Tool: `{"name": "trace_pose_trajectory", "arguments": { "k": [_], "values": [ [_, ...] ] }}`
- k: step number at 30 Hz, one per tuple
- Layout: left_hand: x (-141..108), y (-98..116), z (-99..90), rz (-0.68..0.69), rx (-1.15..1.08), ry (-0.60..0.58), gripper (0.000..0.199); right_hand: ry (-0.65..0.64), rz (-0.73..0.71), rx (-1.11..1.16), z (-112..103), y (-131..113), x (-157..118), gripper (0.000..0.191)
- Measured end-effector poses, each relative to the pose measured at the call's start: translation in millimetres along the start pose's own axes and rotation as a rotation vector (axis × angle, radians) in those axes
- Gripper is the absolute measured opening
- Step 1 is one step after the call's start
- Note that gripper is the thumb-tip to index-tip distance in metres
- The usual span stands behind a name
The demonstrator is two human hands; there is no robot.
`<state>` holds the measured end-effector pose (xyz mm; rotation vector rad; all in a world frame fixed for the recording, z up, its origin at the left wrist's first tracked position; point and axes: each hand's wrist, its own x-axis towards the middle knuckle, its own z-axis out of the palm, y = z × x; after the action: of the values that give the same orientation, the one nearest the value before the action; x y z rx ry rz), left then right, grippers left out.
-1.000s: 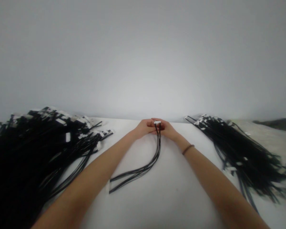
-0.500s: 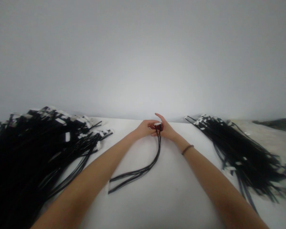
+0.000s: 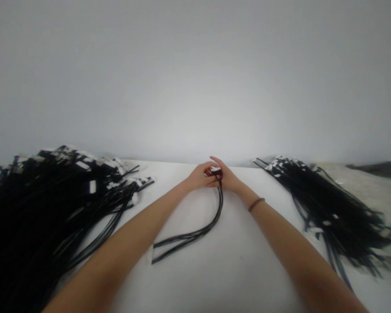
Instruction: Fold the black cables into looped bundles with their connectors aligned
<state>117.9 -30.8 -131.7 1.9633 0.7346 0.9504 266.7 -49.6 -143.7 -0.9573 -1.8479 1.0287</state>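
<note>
Both hands meet at the white connector (image 3: pixel 216 169) of a black cable (image 3: pixel 211 224), near the far edge of the table. My left hand (image 3: pixel 198 176) pinches at the connector from the left. On the right, my right hand (image 3: pixel 228 176) has its fingers round the cable just behind the connector, one finger pointing up and away. From the hands the cable curves down and to the left over the white table, where its split far end with a white connector (image 3: pixel 150 255) lies beside my left forearm.
A large heap of black cables (image 3: pixel 26 226) with white connectors covers the left side. Another bundle of such cables (image 3: pixel 329 208) lies on the right, beside clear plastic (image 3: pixel 361 187). Behind the white table (image 3: pixel 231 261) stands a pale wall (image 3: pixel 195 78).
The cable's curve and its far end have shifted slightly to the right. The fingers have moved a little at the connector, and the raised right finger has tipped left.
</note>
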Motion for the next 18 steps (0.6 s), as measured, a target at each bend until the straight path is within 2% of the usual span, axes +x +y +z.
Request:
{"name": "trace_pose_trajectory", "arguments": {
  "k": [6,12,16,18],
  "values": [
    [-2.4,-0.9,3.1,0.032,-0.010,0.000,0.031,0.014,-0.013,-0.113,0.6,-4.1,-0.9,0.099],
    [-3.6,-6.4,4.1,-0.074,-0.105,0.111,0.030,-0.019,-0.023,-0.232,1.7,-7.2,-0.3,0.071],
    [1.6,-14.8,-0.3,-0.130,-0.163,0.226,0.029,-0.057,-0.007,-0.270,6.1,-10.7,-0.1,0.077],
    [5.2,-19.9,-7.9,-0.150,-0.144,0.323,0.027,-0.071,0.022,-0.300,9.1,-13.4,0.0,0.082]
  ]
}}
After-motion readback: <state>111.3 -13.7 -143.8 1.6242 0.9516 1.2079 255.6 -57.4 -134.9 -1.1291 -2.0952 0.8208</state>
